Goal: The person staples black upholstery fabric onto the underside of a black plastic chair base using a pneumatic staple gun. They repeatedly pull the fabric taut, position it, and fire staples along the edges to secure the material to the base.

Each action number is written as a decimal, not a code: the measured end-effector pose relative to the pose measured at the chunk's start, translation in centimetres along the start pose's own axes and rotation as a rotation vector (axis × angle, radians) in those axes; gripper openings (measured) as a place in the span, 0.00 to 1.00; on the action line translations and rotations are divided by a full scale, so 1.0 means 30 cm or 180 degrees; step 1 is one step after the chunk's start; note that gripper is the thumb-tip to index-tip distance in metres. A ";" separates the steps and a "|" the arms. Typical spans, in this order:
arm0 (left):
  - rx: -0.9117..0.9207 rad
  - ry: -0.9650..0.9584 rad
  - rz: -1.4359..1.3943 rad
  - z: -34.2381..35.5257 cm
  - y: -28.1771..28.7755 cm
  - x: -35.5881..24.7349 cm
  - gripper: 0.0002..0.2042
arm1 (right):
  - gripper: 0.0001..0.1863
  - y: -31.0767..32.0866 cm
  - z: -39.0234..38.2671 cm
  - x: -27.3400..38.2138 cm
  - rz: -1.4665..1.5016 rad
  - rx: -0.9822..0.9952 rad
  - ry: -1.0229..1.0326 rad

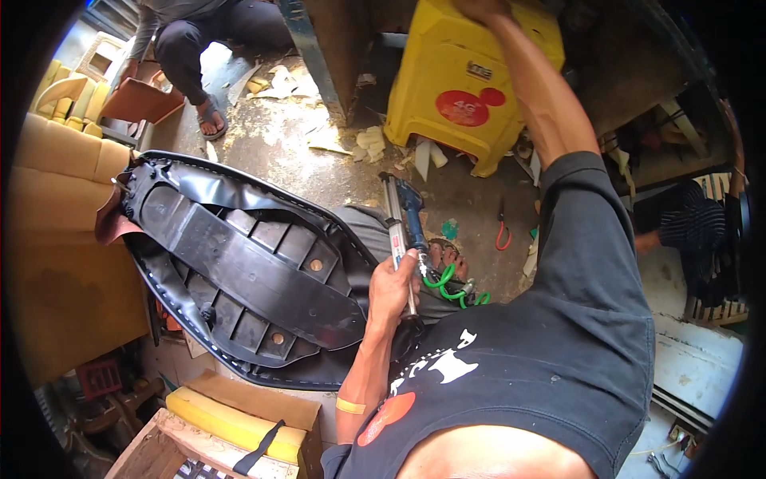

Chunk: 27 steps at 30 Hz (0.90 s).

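Observation:
My left hand (391, 289) is closed around the pneumatic staple gun (397, 231), which has a silver magazine, a dark blue body and a green coiled hose (451, 281). Under my left forearm, across my lap, lies an upside-down motorcycle seat (239, 255). Its ribbed black plastic base faces up, and a black cover is folded over the rim with a line of staples along it. Stretched far forward, my right hand (482, 9) is at the top of a yellow plastic stool (431, 72); its fingers are cut off by the picture's upper edge.
Foam scraps (287, 84) litter the floor ahead. Red-handled pliers (503, 234) lie right of my foot. Another person (215, 32) crouches at the upper left, near a tan upholstered seat (60, 176). A wooden frame with yellow padding (231, 423) stands at the lower left.

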<state>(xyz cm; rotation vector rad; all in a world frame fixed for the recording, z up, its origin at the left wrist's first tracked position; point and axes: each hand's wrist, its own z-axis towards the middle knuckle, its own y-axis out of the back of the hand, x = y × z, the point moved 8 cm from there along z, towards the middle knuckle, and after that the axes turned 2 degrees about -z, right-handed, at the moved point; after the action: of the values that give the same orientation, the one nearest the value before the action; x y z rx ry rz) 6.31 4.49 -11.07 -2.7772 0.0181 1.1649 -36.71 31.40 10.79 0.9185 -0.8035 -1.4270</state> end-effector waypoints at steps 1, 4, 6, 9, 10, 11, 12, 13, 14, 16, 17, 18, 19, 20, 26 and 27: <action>-0.0003 0.0042 -0.0016 -0.003 0.000 0.004 0.20 | 0.25 -0.020 -0.003 -0.039 0.0192 -0.0119 -0.0142; 0.0036 0.0000 -0.0106 -0.001 -0.002 0.001 0.20 | 0.27 -0.090 -0.012 -0.090 0.0629 -0.0115 -0.0376; 0.0011 0.0020 -0.0192 0.003 -0.001 0.010 0.21 | 0.28 -0.150 -0.003 -0.091 0.0648 0.0353 -0.0315; -0.0016 0.0112 -0.0248 0.014 0.001 0.034 0.21 | 0.29 -0.163 0.008 -0.111 0.0453 0.0253 -0.0421; 0.0033 0.0037 -0.0264 0.018 -0.003 0.033 0.21 | 0.29 -0.163 0.010 -0.114 0.0406 0.0213 -0.0429; 0.0053 0.0014 -0.0283 0.022 -0.004 0.037 0.21 | 0.30 -0.162 0.017 -0.112 0.0368 0.0175 -0.0421; 0.0067 -0.0009 -0.0312 0.026 -0.006 0.040 0.21 | 0.30 -0.163 0.019 -0.106 0.0332 0.0138 -0.0401; 0.0048 -0.0053 -0.0280 0.030 -0.003 0.040 0.20 | 0.32 -0.181 0.023 -0.096 0.0358 0.0382 -0.0318; 0.0063 -0.0120 -0.0242 0.031 -0.005 0.038 0.20 | 0.35 -0.200 0.027 -0.080 0.0379 0.0616 -0.0236; 0.0045 -0.0135 -0.0229 0.031 -0.002 0.038 0.21 | 0.36 -0.216 0.025 -0.096 0.0387 0.0868 -0.0559; 0.0024 -0.0192 -0.0149 0.030 0.000 0.033 0.22 | 0.37 -0.215 0.022 -0.105 0.0437 0.0863 -0.0709; 0.0009 -0.0200 -0.0129 0.028 0.002 0.032 0.22 | 0.36 -0.212 0.024 -0.103 0.0458 0.0862 -0.0717; 0.0003 -0.0202 -0.0103 0.025 0.003 0.031 0.23 | 0.35 -0.202 0.026 -0.102 0.0531 0.0730 -0.0709; 0.0005 -0.0200 -0.0078 0.023 0.004 0.030 0.23 | 0.35 -0.196 0.025 -0.106 0.0472 0.0671 -0.0732; 0.0012 -0.0333 -0.0078 0.022 0.004 0.022 0.23 | 0.32 -0.171 0.023 -0.101 0.0721 0.0609 -0.0724; 0.0009 -0.0331 -0.0066 0.023 0.004 0.023 0.23 | 0.31 -0.155 0.017 -0.095 0.0626 0.0625 -0.0737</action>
<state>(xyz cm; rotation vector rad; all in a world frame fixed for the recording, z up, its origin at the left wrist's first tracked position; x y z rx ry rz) 6.29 4.49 -12.05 -2.7037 -0.0192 1.3012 -39.29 34.53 7.09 0.8042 -1.1915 -1.3117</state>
